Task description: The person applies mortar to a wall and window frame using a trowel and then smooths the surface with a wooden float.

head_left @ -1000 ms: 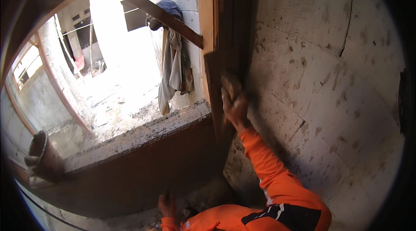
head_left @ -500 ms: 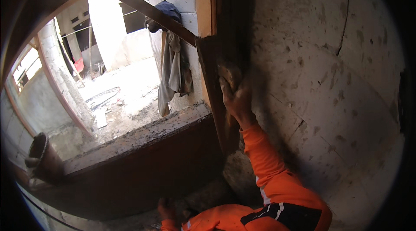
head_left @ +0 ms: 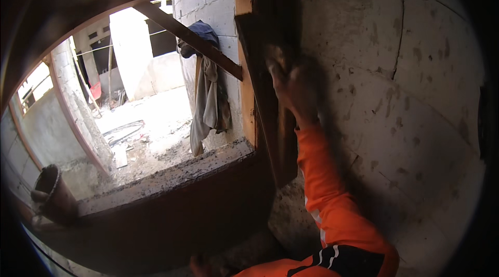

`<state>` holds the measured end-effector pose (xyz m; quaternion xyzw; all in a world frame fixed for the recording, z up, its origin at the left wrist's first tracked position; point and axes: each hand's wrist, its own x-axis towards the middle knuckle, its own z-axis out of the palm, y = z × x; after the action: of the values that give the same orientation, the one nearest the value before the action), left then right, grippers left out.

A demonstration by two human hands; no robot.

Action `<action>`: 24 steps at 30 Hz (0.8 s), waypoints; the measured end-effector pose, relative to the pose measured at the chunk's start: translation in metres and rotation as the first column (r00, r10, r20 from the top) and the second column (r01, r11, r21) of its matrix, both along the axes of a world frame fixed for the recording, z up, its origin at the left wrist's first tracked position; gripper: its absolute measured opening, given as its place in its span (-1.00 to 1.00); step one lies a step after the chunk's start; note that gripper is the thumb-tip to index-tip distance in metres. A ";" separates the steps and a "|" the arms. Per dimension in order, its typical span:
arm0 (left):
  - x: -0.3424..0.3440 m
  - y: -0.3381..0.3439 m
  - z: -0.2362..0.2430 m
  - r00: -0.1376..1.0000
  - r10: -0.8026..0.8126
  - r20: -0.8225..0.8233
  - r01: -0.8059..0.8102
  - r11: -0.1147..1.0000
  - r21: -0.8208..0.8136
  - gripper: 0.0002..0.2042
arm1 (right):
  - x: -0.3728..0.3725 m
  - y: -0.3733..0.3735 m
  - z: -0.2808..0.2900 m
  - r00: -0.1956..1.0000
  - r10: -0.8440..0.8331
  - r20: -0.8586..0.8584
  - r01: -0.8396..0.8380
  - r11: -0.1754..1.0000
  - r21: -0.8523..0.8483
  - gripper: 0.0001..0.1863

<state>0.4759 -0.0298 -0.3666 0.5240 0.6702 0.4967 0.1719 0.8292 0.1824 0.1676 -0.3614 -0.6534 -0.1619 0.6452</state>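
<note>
Higher now than a second earlier, the right hand pressed flat, fingers spread, against the dark board beside the window frame at twelve o'clock, suggesting rubbing upward, while the left hand rested low at six, its grip unclear.

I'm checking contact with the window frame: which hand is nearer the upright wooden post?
Right. The right hand is raised against the upright wooden post beside the block wall; the left hand is low at the bottom edge, well below the post.
</note>
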 end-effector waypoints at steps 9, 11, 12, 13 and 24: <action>0.004 -0.006 -0.005 0.996 0.052 -0.079 -0.053 0.999 -0.010 -0.79 | -0.003 0.003 0.015 0.997 0.062 -0.052 -0.057 0.994 0.094 -0.67; 0.005 -0.009 -0.022 0.987 0.148 -0.058 -0.145 0.988 0.044 -0.80 | -0.006 -0.003 0.040 0.995 0.066 -0.079 -0.070 0.996 -0.052 -0.66; 0.008 -0.008 -0.023 0.992 0.113 -0.054 -0.114 0.993 -0.017 -0.78 | -0.006 -0.013 0.054 0.997 0.016 -0.079 -0.027 0.989 -0.148 -0.65; 0.011 -0.013 -0.014 0.996 0.079 -0.051 -0.083 0.993 -0.080 -0.76 | -0.007 -0.021 0.068 0.997 -0.032 -0.071 0.014 0.970 -0.244 -0.64; 0.017 -0.030 0.013 0.991 0.076 -0.108 -0.094 0.981 -0.171 -0.73 | -0.003 -0.014 0.098 0.991 -0.133 -0.003 0.119 0.893 -0.433 -0.57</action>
<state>0.4925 -0.0595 -0.3535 0.5023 0.7411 0.4151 0.1620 0.8262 0.1680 0.2653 -0.5396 -0.6375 -0.0485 0.5478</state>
